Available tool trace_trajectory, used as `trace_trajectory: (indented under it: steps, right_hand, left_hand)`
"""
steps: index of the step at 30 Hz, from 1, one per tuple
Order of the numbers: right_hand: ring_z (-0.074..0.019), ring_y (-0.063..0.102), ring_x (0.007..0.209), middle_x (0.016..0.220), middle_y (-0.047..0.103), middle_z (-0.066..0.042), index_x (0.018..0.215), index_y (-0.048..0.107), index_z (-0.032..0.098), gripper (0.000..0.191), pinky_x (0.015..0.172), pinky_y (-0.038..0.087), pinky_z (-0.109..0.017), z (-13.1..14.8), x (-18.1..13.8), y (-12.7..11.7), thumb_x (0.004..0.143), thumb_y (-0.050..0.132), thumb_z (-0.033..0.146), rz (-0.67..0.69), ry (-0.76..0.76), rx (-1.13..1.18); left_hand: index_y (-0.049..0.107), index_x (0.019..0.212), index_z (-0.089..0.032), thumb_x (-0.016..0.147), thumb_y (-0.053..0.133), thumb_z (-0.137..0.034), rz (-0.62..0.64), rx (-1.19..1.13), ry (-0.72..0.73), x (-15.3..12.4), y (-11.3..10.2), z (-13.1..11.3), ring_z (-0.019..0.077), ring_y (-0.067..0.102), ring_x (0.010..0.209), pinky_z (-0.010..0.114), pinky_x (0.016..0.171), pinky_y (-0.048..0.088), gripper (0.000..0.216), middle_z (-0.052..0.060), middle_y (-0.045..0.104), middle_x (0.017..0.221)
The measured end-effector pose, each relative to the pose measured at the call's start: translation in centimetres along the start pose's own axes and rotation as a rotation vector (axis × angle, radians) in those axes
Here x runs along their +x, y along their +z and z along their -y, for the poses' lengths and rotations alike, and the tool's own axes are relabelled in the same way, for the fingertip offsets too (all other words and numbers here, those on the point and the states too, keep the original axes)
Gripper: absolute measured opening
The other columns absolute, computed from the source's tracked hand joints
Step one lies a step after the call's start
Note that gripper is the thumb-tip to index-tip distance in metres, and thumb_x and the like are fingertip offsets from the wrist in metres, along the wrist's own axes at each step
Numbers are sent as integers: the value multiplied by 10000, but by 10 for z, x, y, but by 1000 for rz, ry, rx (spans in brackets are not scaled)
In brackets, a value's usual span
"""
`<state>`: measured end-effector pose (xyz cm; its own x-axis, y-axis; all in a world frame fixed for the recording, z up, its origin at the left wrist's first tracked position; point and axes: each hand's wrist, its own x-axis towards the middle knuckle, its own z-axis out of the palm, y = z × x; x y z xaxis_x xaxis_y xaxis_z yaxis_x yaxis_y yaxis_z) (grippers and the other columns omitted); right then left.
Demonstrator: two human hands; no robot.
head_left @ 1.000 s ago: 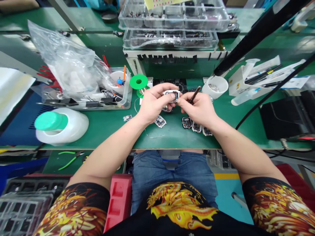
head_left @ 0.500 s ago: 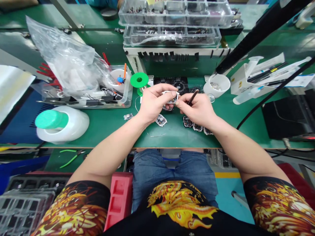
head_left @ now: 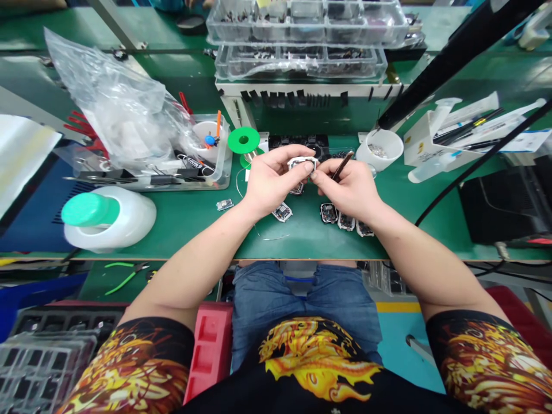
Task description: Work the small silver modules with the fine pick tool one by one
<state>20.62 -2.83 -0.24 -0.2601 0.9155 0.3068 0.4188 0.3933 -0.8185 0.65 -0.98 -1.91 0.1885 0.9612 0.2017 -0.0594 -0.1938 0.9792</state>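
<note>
My left hand (head_left: 269,179) grips a small white-framed circuit module (head_left: 301,164) above the green bench (head_left: 194,215), thumb and fingers closed round it. My right hand (head_left: 351,188) is closed on a dark thin tool (head_left: 342,166), likely tweezers, and its fingertips pinch at the module's right edge. Below the hands several similar small modules lie on the mat: one (head_left: 282,212) under my left wrist, and a row (head_left: 345,221) under my right hand. Another tiny board (head_left: 224,204) lies further left.
A green solder spool (head_left: 244,141) and a white cup (head_left: 385,149) stand behind the hands. A clear tray with a plastic bag (head_left: 125,115) sits at the left, a white bottle with a teal cap (head_left: 107,215) nearer. Clear compartment boxes (head_left: 302,40) are stacked at the back.
Both hands stay together on the module; the right hand's fingers have shifted slightly up against it and the tool tilts a little more upright.
</note>
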Motion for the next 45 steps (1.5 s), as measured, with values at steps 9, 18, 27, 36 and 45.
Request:
trace_trajectory:
  steps: [9,18,27,36,45]
  right_hand:
    - [-172,597,685,706,709,-33,763,716,181,538,670,414,-337,-2,0,0,1037,728,644,-13,13,-26]
    - [-154,597,643,665,689,-23,708,691,185,543,657,436,-327,-2,0,1,1045,735,608,8,2,-18]
    - [-137,534,518,653,641,-26,854,742,220,565,529,446,-335,4,4,-14,1070,683,739,-351,-38,71]
    - [-126,561,507,615,644,-5,773,747,231,558,517,470,-303,4,8,-11,1021,758,731,-389,-74,133]
    - [-112,500,461,641,664,1,795,736,248,541,460,411,-311,2,9,-11,1017,760,740,-409,-100,174]
  left_hand:
    - [829,1157,-197,890,911,-558,-8,50,22,-1,1,-3,180,784,948,277,786,655,457,83,816,1081]
    - [849,1092,-195,882,898,-496,-27,18,-28,3,-2,3,134,715,781,234,657,577,371,68,816,998]
    - [875,1008,-183,859,858,-339,412,206,-106,3,-15,-13,143,720,832,253,730,555,216,70,817,1030]
    - [857,1047,-205,999,776,-372,854,585,188,-2,-13,-7,204,693,1019,375,999,509,192,65,800,1049]
    - [812,1285,-150,951,739,-797,625,963,478,-16,7,23,336,574,1172,504,1044,507,732,175,668,1260]
